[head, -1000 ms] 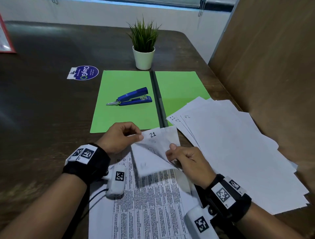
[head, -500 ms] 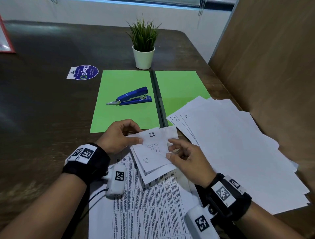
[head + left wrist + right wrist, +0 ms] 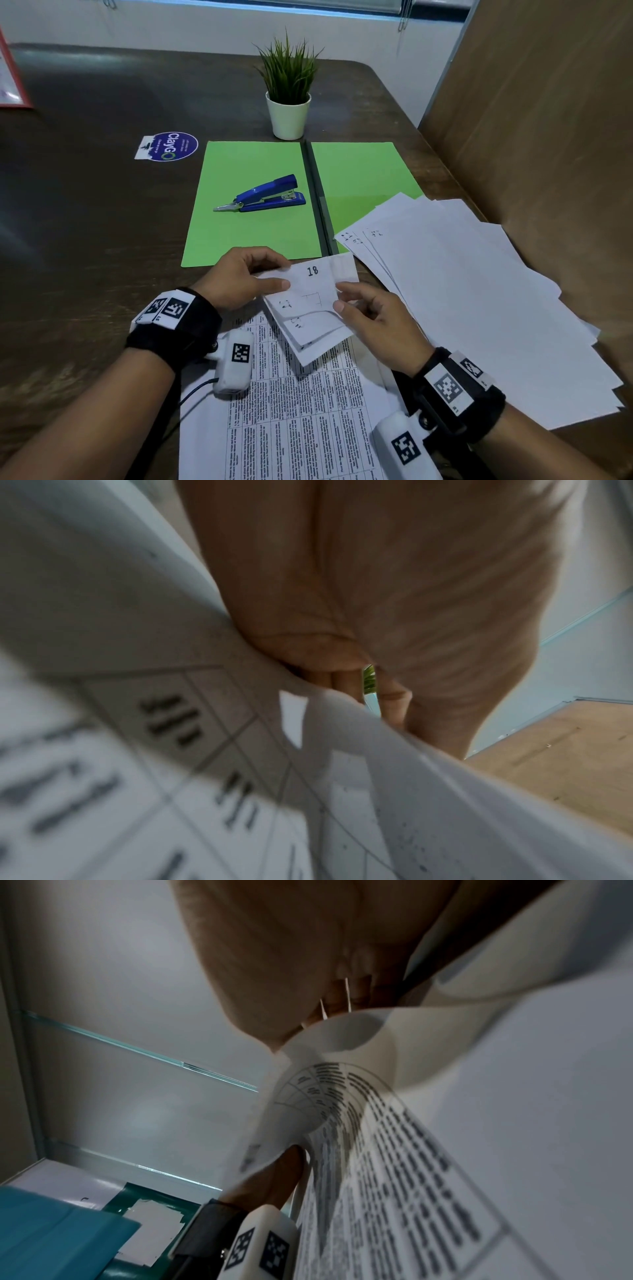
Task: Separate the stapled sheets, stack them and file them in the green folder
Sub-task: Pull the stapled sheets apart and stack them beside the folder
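Landmark: green folder [image 3: 253, 212], lying open and flat on the bench [image 3: 85, 240].
Stapled sheets [image 3: 308, 298]: just on the near side of the folder's near edge, corners folded back, "18" on the top fold.
Left hand [image 3: 239, 277]: thumb and fingers pinch the folded corner's left edge.
Right hand [image 3: 373, 318]: thumb and fingers pinch its right edge.
Loose sheets [image 3: 462, 301]: fanned unevenly, overlapping the folder's right leaf.
Stapler [image 3: 263, 198]: resting on the folder's left leaf.
Risk, tearing: pulling the corners apart against a seated staple would likely rip them.
Risk, filing: the stapler occupies the folder and must be moved first.
Risk, order: the untidy fan may slide or lose sequence.
Head view only: folder, stapler, page number.
Wrist views only: undersides of both pinches, curled layers; no staple discernible.
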{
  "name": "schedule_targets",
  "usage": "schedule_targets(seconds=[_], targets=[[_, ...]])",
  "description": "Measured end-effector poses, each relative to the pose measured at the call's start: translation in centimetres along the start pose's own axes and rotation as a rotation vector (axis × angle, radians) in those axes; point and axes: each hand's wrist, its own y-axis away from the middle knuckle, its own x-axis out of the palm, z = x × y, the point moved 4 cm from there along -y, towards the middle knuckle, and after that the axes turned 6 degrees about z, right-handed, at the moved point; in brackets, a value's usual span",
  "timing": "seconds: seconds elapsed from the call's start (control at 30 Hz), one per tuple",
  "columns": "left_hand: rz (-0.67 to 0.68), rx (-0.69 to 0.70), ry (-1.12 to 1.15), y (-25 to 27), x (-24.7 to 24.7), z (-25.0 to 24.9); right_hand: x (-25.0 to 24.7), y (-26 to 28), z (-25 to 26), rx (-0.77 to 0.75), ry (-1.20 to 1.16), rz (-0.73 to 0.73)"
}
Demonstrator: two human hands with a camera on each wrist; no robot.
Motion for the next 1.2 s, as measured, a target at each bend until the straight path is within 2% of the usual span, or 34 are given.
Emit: schedule_targets(seconds=[0.2, 0.27, 0.37, 0.47, 0.6, 0.7, 0.83, 0.97, 1.03, 1.13, 1.2], targets=[[0.071, 0.021, 0.002, -0.1, 0.1, 0.2, 0.6, -0.2, 1.1, 0.017, -0.051, -0.003], [0.051, 0.044, -0.026, 0.0, -0.1, 0.1, 0.8, -0.8, 2.3, 0.022, 0.047, -0.016], [0.02, 0.07, -0.073, -0.1, -0.3, -0.2, 1.3, -2.0, 4.0, 0.038, 0.275, 0.048], [0.032, 0.093, -0.089, 0.0, -0.2, -0.6, 1.7, -2.3, 5.3, -0.039, 0.509, 0.098], [0.054, 0.072, -0.148, 0.2, -0.2, -0.6, 2.0, -1.4, 5.6, -0.086, 0.586, 0.142], [0.093, 0.004, -0.185, -0.1, -0.2, -0.6, 1.7, -1.3, 5.4, -0.086, 0.536, 0.107], [0.058, -0.064, -0.249, -0.1, -0.2, -0.7, 1.7, -1.2, 6.0, -0.144, 0.519, 0.104], [0.085, -0.148, -0.261, 0.1, -0.3, -0.8, 1.3, -1.3, 6.7, -0.102, 0.437, 0.088], [0.096, -0.155, -0.274, 0.2, -0.5, -0.9, 0.1, -1.4, 7.1, -0.084, 0.353, 0.033], [0.094, -0.154, -0.283, 0.2, -0.7, -0.9, -3.1, -1.6, 7.3, -0.119, 0.174, -0.15], [0.095, -0.154, -0.278, 0.2, -0.7, -0.9, -4.7, -1.5, 6.2, -0.08, 0.103, -0.165]])
